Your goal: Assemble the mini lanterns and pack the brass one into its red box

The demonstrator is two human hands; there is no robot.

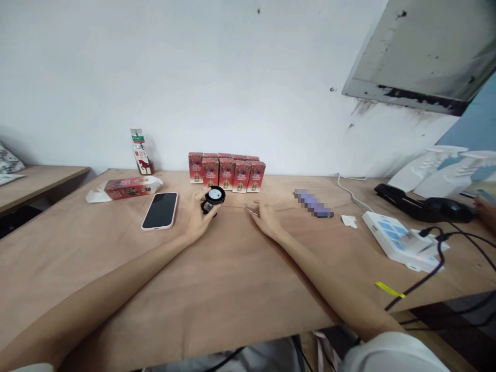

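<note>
My left hand [197, 221] is closed around a small black round object [215, 195] with a pale disc on its upturned face; its exact kind is unclear. Just above the table, my right hand [267, 222] has its fingers pinched on a thin shiny piece [251, 210], too small to name. Behind both hands, several red printed boxes [226, 174] stand upright in rows. An opened red box [129, 188] lies on its side at the left, flaps out. Left of my left hand lies a phone [160, 211] with a dark screen.
A bottle [141, 152] stands by the wall. To the right are a blurred-out purple item [313, 203], a white scrap [349, 221], a power strip [399, 240] with black cables, a black object [422, 204] and white spray bottles [430, 170]. Another person's hand [486, 213] shows at the right edge.
</note>
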